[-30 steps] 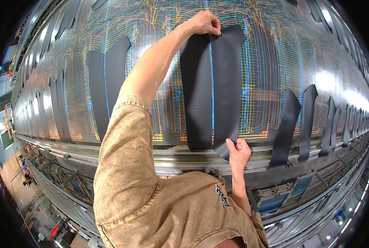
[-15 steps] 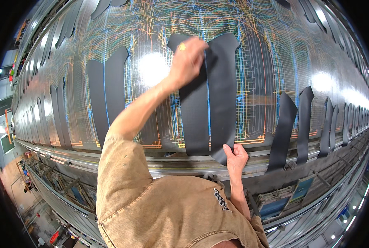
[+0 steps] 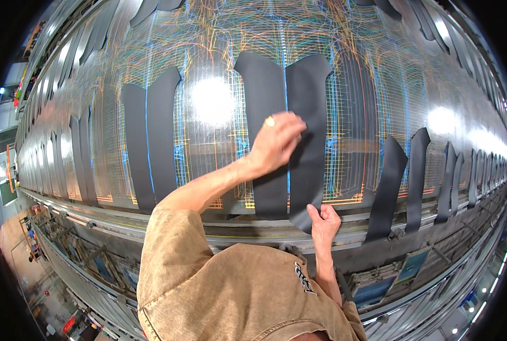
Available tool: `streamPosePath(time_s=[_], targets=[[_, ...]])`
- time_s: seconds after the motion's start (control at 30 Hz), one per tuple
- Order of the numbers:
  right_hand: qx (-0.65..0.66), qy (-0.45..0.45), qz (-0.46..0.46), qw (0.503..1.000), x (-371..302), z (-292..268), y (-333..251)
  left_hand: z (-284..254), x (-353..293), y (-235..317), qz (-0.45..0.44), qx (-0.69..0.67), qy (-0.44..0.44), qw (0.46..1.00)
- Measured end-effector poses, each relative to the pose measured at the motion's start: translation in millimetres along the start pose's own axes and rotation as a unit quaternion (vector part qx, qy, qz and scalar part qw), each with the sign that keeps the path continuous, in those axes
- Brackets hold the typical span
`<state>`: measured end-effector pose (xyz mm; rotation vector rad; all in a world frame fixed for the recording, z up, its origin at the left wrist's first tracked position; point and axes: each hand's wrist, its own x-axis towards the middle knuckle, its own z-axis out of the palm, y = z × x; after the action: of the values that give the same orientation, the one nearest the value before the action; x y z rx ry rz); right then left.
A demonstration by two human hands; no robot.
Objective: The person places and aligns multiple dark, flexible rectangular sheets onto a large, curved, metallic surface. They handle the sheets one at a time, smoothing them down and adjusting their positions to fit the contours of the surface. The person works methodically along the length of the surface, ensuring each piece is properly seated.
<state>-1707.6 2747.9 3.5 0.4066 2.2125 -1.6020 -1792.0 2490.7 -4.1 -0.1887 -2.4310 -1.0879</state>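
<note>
Two long black fabric pieces [image 3: 266,85] lie side by side on the line-marked table, a blue line between them. My left hand [image 3: 279,139] is over the middle of the right-hand black fabric piece [image 3: 309,148], fingers bent and smeared by motion; whether it presses on the cloth I cannot tell. A yellow spot shows on that hand. Down at the table's near edge, my right hand [image 3: 325,223] pinches the lower corner of the same piece between thumb and fingers. This lower end hangs slightly over the edge rail.
More black pieces [image 3: 165,131] lie in pairs along the table to the left, with others [image 3: 387,187] to the right. A metal rail [image 3: 236,227] runs along the near edge. Framed screens [image 3: 373,287] are stored below it. Bright light reflections [image 3: 212,101] sit on the table surface.
My left hand has moved from the top end of the black pieces down toward me and slightly right. My right hand stays at the lower corner.
</note>
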Motion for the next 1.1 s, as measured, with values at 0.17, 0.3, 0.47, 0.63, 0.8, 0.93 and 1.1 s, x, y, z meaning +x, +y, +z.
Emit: streamPosePath(time_s=[0.17, 0.3, 0.47, 0.63, 0.8, 0.93, 1.1], targets=[[0.033, -0.014, 0.0, 0.999, 2.3, -2.1, 9.0, -4.8, 85.8, -72.6, -0.142, 0.092, 0.113, 0.979], [0.037, -0.015, -0.001, 0.999, 1.8, -0.7, 6.5, -1.8, 136.9, -112.4, -0.074, 0.152, -0.003, 0.986], [0.036, -0.008, -0.004, 0.999, 0.5, 0.3, 0.5, 15.5, 158.8, -109.4, -0.162, 0.176, -0.158, 0.958], [0.028, -0.005, -0.008, 1.0, 0.3, -0.3, -0.3, 21.4, 158.8, -108.2, -0.173, 0.155, -0.139, 0.963], [0.02, -0.014, 0.009, 1.0, -0.1, -0.8, -3.8, 24.2, 159.6, -125.2, -0.158, 0.123, -0.133, 0.971], [0.011, -0.002, -0.005, 1.0, 1.8, 0.6, 2.6, 22.6, 167.7, -123.8, -0.25, 0.046, -0.152, 0.955], [-0.004, -0.015, 0.011, 1.0, 2.3, -4.5, 5.5, 13.1, 182.4, -124.2, -0.282, 0.041, -0.17, 0.943]])
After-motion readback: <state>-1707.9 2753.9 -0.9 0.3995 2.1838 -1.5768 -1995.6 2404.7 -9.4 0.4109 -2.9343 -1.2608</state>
